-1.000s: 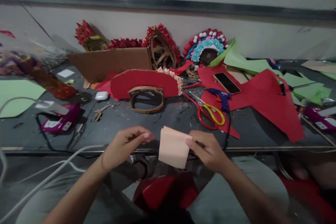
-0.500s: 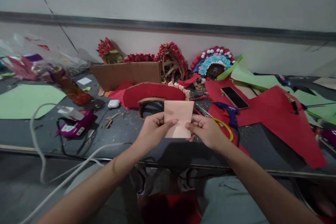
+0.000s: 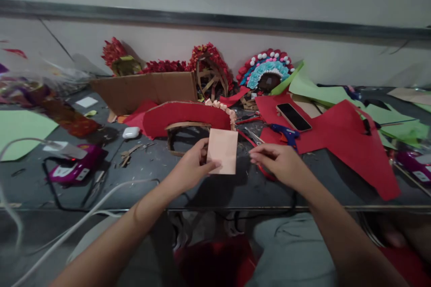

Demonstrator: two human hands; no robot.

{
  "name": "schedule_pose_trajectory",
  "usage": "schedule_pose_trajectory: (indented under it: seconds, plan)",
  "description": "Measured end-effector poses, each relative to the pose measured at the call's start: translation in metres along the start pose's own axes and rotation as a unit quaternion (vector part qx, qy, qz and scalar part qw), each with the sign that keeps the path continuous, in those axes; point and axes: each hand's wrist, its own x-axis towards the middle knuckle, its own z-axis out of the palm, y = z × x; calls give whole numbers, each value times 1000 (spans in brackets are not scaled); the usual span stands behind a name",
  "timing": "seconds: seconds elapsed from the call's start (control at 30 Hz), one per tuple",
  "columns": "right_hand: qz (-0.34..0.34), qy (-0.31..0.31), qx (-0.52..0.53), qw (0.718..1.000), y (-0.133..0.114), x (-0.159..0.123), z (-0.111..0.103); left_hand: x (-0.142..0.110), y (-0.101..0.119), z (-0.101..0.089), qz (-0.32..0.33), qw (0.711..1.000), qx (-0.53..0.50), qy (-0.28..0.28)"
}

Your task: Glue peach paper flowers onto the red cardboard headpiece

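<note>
Peach paper (image 3: 222, 150), a small upright rectangle, is held above the front part of a dark, cluttered table (image 3: 242, 190) by a person's left hand (image 3: 206, 161) — the thumb lies across the sheet's lower left face, with the fingers closed behind its left edge. The right hand (image 3: 252, 156) hovers apart from the paper, to its right, fingers loosely curled and thumb close to the fingertips; whether they meet or pinch anything small cannot be told.

Below and beside that right hand lie scissors (image 3: 256, 137), their handles partly hidden, with a blue glue gun (image 3: 285, 133) close by. A phone (image 3: 293, 117) rests on red paper (image 3: 353, 139) farther right. Behind the peach sheet stands a curved red panel (image 3: 188, 114), its right end edged with peach ruffles (image 3: 224, 108) — a cardboard band (image 3: 188, 124) loops out at its front.

A brown cardboard sheet (image 3: 144, 88) leans behind the panel, while a white case (image 3: 131, 132) sits to the panel's left. Along the wall, a red, white and turquoise arch (image 3: 266, 71) stands to the right of red ruffled pieces (image 3: 210, 60). A purple power strip (image 3: 81, 168) lies at the table's left, near pale green paper (image 3: 27, 130).
</note>
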Motion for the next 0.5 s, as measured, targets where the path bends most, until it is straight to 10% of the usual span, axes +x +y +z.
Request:
schedule_pose_trajectory:
  seconds: [0.3, 0.5]
  plan:
    - [-97, -192, -383, 899, 52, -64, -41, -6, -19, 1, 91, 889, 438, 99]
    - [-235, -183, -487, 821, 68, -77, -40, -17, -6, 10, 125, 830, 528, 126]
